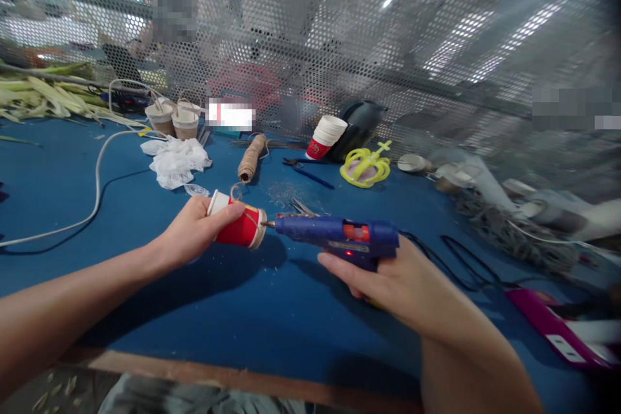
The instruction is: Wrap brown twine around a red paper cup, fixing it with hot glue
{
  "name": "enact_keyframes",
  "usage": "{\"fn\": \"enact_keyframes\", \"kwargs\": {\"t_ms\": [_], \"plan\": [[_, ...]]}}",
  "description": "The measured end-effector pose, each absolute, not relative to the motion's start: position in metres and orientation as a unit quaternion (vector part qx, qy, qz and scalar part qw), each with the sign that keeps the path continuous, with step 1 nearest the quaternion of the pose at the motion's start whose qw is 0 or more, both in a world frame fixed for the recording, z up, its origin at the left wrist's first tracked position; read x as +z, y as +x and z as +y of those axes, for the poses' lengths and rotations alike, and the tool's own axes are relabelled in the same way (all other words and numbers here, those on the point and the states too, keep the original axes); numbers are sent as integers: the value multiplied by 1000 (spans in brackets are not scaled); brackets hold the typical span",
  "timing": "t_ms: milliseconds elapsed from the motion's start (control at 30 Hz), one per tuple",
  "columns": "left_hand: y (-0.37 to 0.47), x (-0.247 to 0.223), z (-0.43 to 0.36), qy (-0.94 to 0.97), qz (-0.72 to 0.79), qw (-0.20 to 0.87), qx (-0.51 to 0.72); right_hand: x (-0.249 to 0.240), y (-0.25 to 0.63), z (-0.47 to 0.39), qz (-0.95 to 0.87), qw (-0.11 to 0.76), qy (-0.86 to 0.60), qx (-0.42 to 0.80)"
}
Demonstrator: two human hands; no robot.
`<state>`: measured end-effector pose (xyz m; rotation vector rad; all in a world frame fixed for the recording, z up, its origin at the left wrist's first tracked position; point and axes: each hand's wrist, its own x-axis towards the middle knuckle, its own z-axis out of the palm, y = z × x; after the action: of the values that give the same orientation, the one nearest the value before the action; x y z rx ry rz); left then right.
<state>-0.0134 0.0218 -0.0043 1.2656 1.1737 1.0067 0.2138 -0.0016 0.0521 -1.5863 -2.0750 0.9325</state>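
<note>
A red and white paper cup [237,228] lies sideways in my left hand [196,226], its base end facing right. Twine runs across the cup and around its base rim. My right hand [383,278] is wrapped round the handle of a blue glue gun [334,237], whose small red light is lit. The gun's metal nozzle is at the cup's base rim; whether it touches cannot be made out. Behind the cup, a roll of brown twine [252,158] rests on the blue table [194,330], with a loose strand near the cup.
Behind are white crumpled cloth [179,162], twine-wrapped cups [185,121], blue-handled pliers [313,173], stacked paper cups [327,136] and a yellow crown-shaped item [366,165]. Silver tools [303,207] lie behind the gun. A magenta power strip [557,330] and black cable are at right.
</note>
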Motion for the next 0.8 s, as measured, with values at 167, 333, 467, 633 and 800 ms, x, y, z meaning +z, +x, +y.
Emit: {"fn": "enact_keyframes", "kwargs": {"t_ms": [167, 333, 467, 633, 800], "plan": [[-14, -6, 22, 541, 491, 538, 420, 55, 213, -3, -747, 184, -551, 323], [-15, -7, 22, 537, 489, 542, 423, 55, 214, -4, -745, 165, -567, 312], [-15, -9, 23, 547, 487, 535, 421, 54, 214, -4, -743, 168, -572, 306], [-15, -10, 23, 550, 477, 537, 426, 53, 214, -7, -747, 150, -572, 303], [-14, -9, 22, 549, 482, 529, 433, 49, 216, -7, -747, 162, -572, 298]]}}
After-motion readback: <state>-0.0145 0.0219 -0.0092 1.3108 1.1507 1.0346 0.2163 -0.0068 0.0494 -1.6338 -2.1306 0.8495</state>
